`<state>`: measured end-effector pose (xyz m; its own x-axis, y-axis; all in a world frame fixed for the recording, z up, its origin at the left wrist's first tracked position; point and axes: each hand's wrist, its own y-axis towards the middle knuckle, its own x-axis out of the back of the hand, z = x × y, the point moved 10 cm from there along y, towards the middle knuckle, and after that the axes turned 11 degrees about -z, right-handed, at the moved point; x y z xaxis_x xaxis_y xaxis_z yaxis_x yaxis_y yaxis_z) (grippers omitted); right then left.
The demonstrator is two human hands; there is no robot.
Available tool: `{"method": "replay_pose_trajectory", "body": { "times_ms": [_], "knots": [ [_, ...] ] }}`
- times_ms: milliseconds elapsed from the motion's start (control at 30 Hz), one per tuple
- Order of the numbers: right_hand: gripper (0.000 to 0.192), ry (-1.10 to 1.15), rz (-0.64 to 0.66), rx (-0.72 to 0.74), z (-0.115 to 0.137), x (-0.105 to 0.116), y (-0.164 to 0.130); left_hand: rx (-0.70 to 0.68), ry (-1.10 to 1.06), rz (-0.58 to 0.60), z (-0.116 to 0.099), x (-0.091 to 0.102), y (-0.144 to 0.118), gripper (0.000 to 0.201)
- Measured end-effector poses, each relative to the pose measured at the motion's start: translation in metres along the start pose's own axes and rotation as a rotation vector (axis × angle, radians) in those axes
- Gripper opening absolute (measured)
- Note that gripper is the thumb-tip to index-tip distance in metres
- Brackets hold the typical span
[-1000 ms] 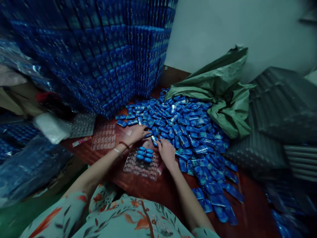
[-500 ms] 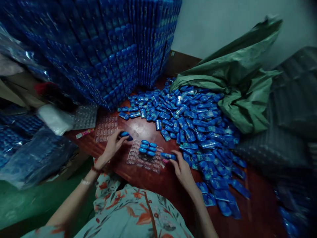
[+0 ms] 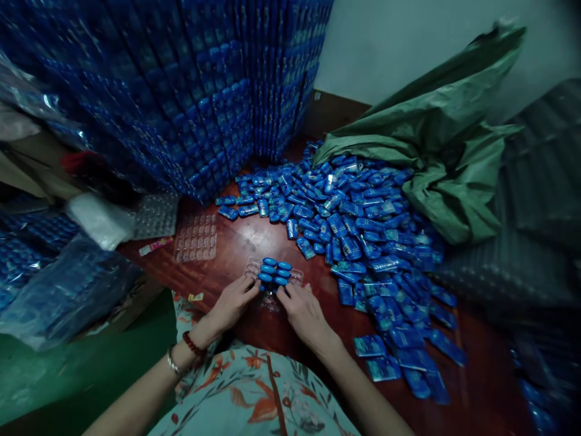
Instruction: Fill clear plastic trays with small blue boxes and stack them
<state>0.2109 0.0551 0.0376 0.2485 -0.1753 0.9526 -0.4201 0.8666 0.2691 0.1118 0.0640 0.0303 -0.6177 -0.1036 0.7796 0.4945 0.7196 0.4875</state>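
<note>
A clear plastic blister tray lies on the table before me, with several glossy blue packets standing in two columns at its middle. My left hand is closed at the left column's near end, thumb and fingers pinched on a blue packet that its fingers mostly hide. At the near end of the right column, my right hand is closed in the same way on another blue packet, also largely covered. Both wrists come in low over the table edge, and the hands cover the tray's near part.
A large heap of loose blue packets spreads to the right, beside a green sack. Tall stacks of filled blue trays rise behind. Another clear tray and a pink-and-white strip lie left on the table.
Both hands have moved inward from the tray's sides to the near end of the blue columns, bringing their blue packets. A small yellow piece now shows at the table's left front edge.
</note>
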Motion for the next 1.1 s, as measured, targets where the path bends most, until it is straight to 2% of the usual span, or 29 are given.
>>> {"method": "replay_pose_trajectory", "body": {
  "times_ms": [133, 200, 267, 367, 433, 500, 567, 667, 767, 833, 900, 967, 1033, 1100],
  "knots": [
    [0.024, -0.051, 0.108, 0.054, 0.013, -0.006, 0.013, -0.065, 0.054, 0.179, -0.011, -0.014, 0.007, 0.027],
    [0.023, -0.062, 0.125, 0.051, 0.016, -0.010, 0.016, -0.081, 0.065, 0.213, -0.014, -0.018, 0.007, 0.027],
    [0.024, -0.062, 0.091, 0.028, 0.016, -0.008, 0.013, -0.106, 0.081, 0.179, -0.015, -0.015, 0.004, 0.031],
    [0.032, -0.007, -0.048, -0.009, 0.006, 0.005, 0.001, -0.129, 0.074, 0.052, -0.011, 0.002, 0.004, 0.035],
    [0.034, 0.050, -0.149, -0.109, -0.017, 0.015, -0.005, -0.070, -0.013, -0.044, 0.000, 0.015, 0.017, 0.032],
    [0.032, 0.071, -0.204, -0.300, -0.057, 0.019, -0.003, 0.076, -0.110, -0.110, 0.024, 0.020, 0.044, 0.026],
    [0.032, 0.046, -0.183, -0.498, -0.099, 0.013, 0.007, 0.228, -0.127, -0.086, 0.050, 0.005, 0.082, 0.027],
    [0.034, -0.026, 0.004, -0.636, -0.135, -0.012, 0.038, 0.221, -0.002, 0.216, 0.065, -0.054, 0.140, 0.025],
    [0.050, -0.075, 0.185, -0.613, -0.138, -0.034, 0.063, 0.191, 0.023, 0.347, 0.070, -0.099, 0.180, 0.029],
    [0.054, -0.072, 0.232, -0.561, -0.133, -0.039, 0.065, 0.185, 0.012, 0.399, 0.071, -0.117, 0.191, 0.040],
    [0.052, -0.045, 0.241, -0.521, -0.129, -0.040, 0.054, 0.190, 0.002, 0.447, 0.074, -0.125, 0.191, 0.049],
    [0.045, 0.016, 0.168, -0.531, -0.130, -0.032, 0.033, 0.200, -0.010, 0.472, 0.078, -0.122, 0.184, 0.053],
    [0.036, 0.155, -0.009, -0.582, -0.135, -0.016, 0.008, 0.209, -0.015, 0.467, 0.083, -0.111, 0.171, 0.042],
    [0.030, 0.352, -0.211, -0.653, -0.137, 0.000, -0.021, 0.215, -0.053, 0.367, 0.086, -0.087, 0.157, 0.025]
  ]
}}
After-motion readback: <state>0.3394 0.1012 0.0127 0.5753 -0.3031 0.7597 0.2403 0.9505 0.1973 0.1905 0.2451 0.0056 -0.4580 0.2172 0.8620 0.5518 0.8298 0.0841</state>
